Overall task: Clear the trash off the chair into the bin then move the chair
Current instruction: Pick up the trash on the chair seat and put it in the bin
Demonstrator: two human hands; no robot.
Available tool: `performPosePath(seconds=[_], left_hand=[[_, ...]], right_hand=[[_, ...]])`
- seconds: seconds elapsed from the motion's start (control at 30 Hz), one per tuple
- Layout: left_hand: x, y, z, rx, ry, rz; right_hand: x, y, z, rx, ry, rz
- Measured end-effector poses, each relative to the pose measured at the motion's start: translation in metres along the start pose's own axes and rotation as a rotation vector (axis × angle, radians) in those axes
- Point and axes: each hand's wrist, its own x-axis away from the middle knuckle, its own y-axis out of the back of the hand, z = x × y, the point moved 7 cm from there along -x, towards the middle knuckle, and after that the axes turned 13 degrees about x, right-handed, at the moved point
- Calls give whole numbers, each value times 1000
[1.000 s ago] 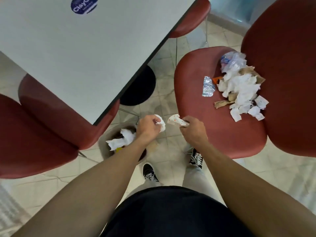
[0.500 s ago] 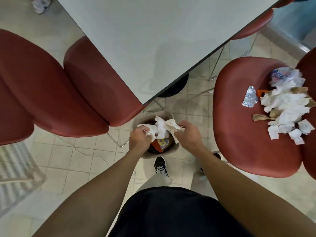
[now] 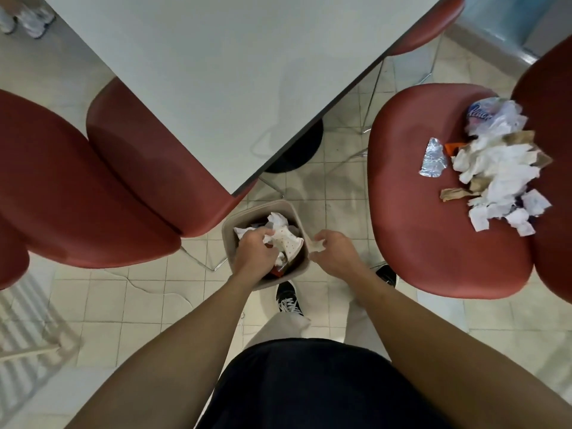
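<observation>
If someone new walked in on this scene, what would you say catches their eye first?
Probably the heap of crumpled paper trash on the seat of the red chair at the right, with a scrap of foil lying beside it. Next, the small bin on the tiled floor by the table corner, where the left hand is over the tissues inside and the right hand hovers beside the rim.

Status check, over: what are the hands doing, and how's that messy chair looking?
Left hand over the bin, fingers on tissue. Right hand beside the rim, empty. Trash pile on the chair. Nothing in the way.
</observation>
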Motion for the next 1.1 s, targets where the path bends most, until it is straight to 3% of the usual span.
performPosePath(seconds=[0.3,0.83,1.1], left_hand=[[-9,-90,-90,-88,-109,152],[-25,-340,-223,-271,-266,416],[-60,-443,-269,-409,-431,481]], right_hand=[[-8,57,-80,-98,-59,-49],[-36,169,-349,-261,-388,-147],[-87,230,-447,-24,-417,-352]])
